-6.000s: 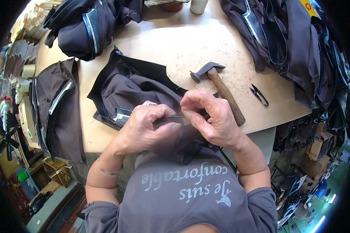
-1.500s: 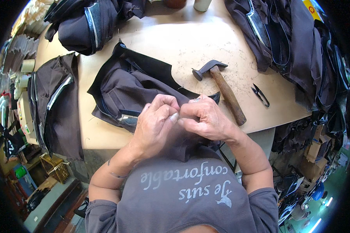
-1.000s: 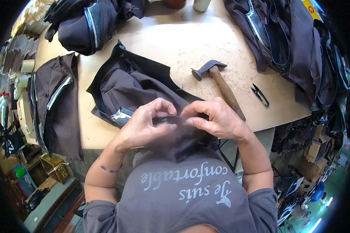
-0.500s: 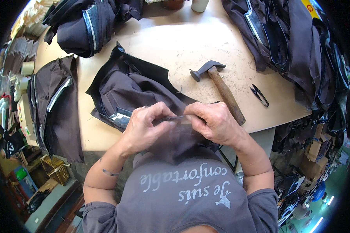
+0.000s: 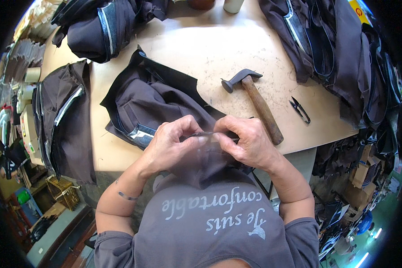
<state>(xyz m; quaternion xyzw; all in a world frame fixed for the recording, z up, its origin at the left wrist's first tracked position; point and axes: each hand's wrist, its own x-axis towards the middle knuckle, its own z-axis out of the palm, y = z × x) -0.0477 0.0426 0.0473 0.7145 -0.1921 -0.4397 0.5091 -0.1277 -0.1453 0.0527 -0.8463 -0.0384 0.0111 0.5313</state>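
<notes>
A dark brown fabric piece with black edging (image 5: 158, 96) lies across the front of the table, its near end hanging over the edge toward me. My left hand (image 5: 176, 140) pinches the edge of this fabric between thumb and fingers. Close beside it, my right hand (image 5: 243, 138) grips the same edge, thumb and forefinger pressed together. A narrow dark strip of the edge shows between the two sets of fingertips. Beyond my right hand rests a hammer (image 5: 260, 107) with a wooden handle. Further right lie black thread snips (image 5: 300, 110).
Similar dark fabric pieces lie at the left (image 5: 64, 120), the far left (image 5: 96, 33) and in a heap at the right (image 5: 339, 58). A white cylinder (image 5: 232, 5) stands at the table's far edge. Loose thread bits dot the tabletop (image 5: 201, 44). Below left sits a yellow basket (image 5: 63, 192).
My right fingers have shifted slightly along the fabric edge, closer to my left ones. Both hands keep their pinch. The whole view has moved a little.
</notes>
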